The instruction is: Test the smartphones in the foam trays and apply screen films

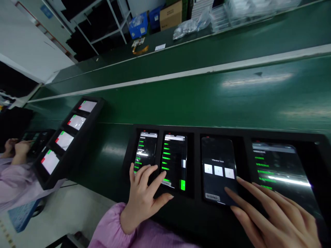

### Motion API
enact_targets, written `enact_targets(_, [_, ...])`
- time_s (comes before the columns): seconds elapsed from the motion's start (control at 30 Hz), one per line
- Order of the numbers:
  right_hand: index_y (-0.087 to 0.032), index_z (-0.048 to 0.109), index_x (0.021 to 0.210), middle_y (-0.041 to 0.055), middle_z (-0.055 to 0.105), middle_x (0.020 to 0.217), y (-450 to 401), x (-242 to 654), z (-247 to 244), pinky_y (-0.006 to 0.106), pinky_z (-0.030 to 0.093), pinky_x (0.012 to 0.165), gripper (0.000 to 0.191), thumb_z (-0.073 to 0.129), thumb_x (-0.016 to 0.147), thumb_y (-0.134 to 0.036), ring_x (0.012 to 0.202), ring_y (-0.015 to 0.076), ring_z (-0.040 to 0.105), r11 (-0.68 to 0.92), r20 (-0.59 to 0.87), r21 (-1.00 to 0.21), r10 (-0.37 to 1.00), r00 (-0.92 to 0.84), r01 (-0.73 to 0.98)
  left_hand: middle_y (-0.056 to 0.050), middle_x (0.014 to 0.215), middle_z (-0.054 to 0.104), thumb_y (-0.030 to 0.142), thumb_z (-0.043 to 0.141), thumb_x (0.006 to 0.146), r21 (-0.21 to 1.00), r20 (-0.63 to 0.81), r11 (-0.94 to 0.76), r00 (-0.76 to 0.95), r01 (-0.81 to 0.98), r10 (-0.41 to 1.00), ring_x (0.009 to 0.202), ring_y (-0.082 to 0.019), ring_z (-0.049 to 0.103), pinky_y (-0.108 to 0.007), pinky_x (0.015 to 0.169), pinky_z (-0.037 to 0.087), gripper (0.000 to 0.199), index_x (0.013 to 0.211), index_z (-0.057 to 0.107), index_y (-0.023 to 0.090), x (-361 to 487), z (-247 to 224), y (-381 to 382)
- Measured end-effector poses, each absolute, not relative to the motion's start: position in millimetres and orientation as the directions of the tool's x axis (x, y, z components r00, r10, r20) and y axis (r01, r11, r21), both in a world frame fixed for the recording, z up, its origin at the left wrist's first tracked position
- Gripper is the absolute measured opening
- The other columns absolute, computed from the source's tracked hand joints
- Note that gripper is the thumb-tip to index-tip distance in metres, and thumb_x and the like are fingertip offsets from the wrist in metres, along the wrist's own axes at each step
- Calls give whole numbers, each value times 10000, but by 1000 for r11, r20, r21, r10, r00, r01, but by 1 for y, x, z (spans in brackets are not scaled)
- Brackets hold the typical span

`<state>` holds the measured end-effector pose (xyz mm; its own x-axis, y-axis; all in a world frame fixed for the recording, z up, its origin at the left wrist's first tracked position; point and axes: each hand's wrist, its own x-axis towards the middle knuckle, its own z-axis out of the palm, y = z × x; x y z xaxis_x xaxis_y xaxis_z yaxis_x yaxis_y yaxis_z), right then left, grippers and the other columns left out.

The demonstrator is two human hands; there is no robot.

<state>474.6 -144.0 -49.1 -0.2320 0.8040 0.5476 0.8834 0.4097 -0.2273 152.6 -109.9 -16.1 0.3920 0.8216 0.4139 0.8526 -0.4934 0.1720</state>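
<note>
A black tray [196, 162] in front of me holds several smartphones in separate slots. My left hand [144, 193] is open, fingers spread over the lower parts of the leftmost phone [146, 146] and the second phone [173, 151]. Both of those screens list green text lines, and the second has a green block at its lower right. Over the third phone [218, 155], which reads "Vibrator test" above white numbered squares, my right hand [274, 213] stretches its fingers, holding nothing. That hand partly covers the rightmost phone [281, 162], another green list.
To the left, a second black tray [89, 119] holds phones with white screens. Beyond it are a co-worker's hands [19, 146]. Green benchtop [165, 100] runs behind my tray. Farther back are a blue bin [138, 26], a cardboard box [170, 15] and plastic bags [192, 26].
</note>
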Motion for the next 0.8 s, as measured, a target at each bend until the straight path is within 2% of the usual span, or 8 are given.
enact_targets(0.2, [-223, 750, 1193, 132, 718, 1318, -141, 473, -41, 519, 451, 953, 236, 583, 1044, -299, 1135, 345, 672, 416, 539, -194, 802, -258, 888, -108, 1305, 670, 511, 525, 1058, 174, 413, -515, 413, 839, 812, 1268, -259, 578, -541, 1346, 115, 408, 1295, 733, 253, 152, -22, -111])
enact_targets(0.3, [-217, 754, 1179, 130, 718, 1313, -141, 470, -34, 496, 466, 973, 207, 607, 1042, -268, 1165, 321, 667, 402, 519, -184, 815, -259, 897, -133, 1339, 634, 468, 558, 1050, 132, 399, -559, 472, 819, 786, 1270, -272, 557, -567, 1340, 101, 397, 1321, 717, 225, 148, -23, -110])
enact_targets(0.53, [-234, 760, 1142, 94, 742, 1282, -144, 459, -24, 468, 480, 1022, 182, 599, 1062, -261, 1184, 264, 663, 302, 481, -276, 865, -141, 913, -165, 1358, 607, 460, 618, 1011, 64, 433, -608, 527, 791, 731, 1246, -310, 554, -639, 1317, 128, 428, 1341, 708, 203, 141, -32, -107])
enact_targets(0.8, [-251, 768, 1141, 76, 723, 1336, -141, 457, -19, 468, 452, 1087, 203, 589, 1071, -315, 1245, 256, 632, 280, 451, -274, 882, -135, 920, -162, 1359, 627, 478, 622, 1002, 37, 458, -608, 528, 793, 715, 1248, -346, 542, -699, 1285, 156, 406, 1304, 742, 235, 139, -41, -105])
